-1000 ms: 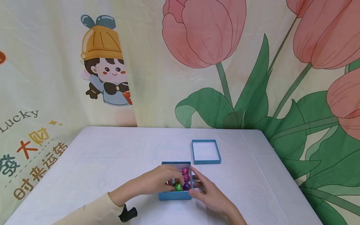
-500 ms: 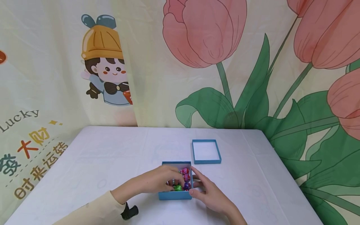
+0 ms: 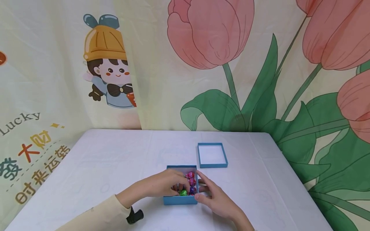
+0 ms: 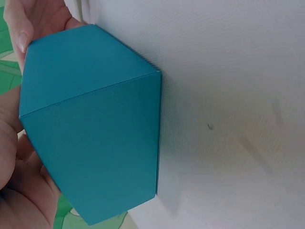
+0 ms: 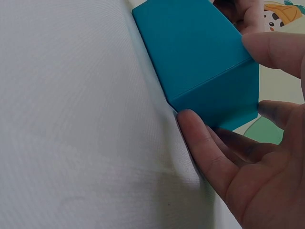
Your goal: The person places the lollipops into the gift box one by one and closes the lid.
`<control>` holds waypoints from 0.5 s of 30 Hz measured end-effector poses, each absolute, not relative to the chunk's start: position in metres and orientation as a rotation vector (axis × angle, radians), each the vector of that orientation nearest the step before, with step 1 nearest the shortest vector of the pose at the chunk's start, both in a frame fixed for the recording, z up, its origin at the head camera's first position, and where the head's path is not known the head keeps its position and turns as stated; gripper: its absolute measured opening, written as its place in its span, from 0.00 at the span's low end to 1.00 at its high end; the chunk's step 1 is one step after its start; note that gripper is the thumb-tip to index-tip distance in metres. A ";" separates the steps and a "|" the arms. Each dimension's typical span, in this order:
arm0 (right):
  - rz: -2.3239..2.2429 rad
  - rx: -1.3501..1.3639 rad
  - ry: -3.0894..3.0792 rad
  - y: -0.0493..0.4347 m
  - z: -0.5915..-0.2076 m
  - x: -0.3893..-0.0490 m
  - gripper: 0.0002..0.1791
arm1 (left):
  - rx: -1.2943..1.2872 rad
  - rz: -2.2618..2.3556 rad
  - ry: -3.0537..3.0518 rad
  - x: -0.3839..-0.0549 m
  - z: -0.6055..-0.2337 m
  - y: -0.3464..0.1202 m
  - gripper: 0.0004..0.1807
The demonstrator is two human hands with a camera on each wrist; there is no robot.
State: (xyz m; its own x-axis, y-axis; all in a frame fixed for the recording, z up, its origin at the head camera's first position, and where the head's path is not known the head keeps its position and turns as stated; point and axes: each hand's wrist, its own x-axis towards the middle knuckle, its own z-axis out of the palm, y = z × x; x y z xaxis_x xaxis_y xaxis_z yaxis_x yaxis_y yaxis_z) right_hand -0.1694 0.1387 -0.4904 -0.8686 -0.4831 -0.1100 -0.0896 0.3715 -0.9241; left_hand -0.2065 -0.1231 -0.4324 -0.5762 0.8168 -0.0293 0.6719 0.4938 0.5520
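Note:
A blue open-topped box (image 3: 180, 200) sits on the table, with several shiny wrapped candies inside, among them a green candy (image 3: 183, 192), a pink candy (image 3: 192, 182) and a purple candy (image 3: 192, 190). My left hand (image 3: 168, 183) reaches over the left wall into the box, its fingers bent down among the candies. The fingertips are hidden, so whether they pinch a candy cannot be told. Against the right wall rests my right hand (image 3: 215, 197), fingers extended, thumb at the near right corner. In the right wrist view its fingers (image 5: 200, 138) touch the box's side.
Behind the box and to its right lies a blue lid (image 3: 213, 166), white inside facing up. A white cloth (image 3: 121, 154) covers the table. Behind the table hangs a printed curtain (image 3: 156, 64) with tulips. A black strap device (image 3: 134, 216) is on my left wrist.
My left forearm has shifted slightly to the right, its fingers still inside the box. The right hand, the box and the lid stay in place.

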 end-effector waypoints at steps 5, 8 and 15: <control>-1.500 -0.493 2.267 0.138 -0.490 -0.169 0.44 | 1.268 0.714 2.448 -0.208 -0.435 -0.123 0.16; -1.493 -0.484 2.265 0.138 -0.490 -0.169 0.44 | 1.267 0.713 2.445 -0.207 -0.434 -0.124 0.17; -1.491 -0.471 2.280 0.139 -0.488 -0.169 0.44 | 1.214 0.718 2.469 -0.208 -0.426 -0.128 0.18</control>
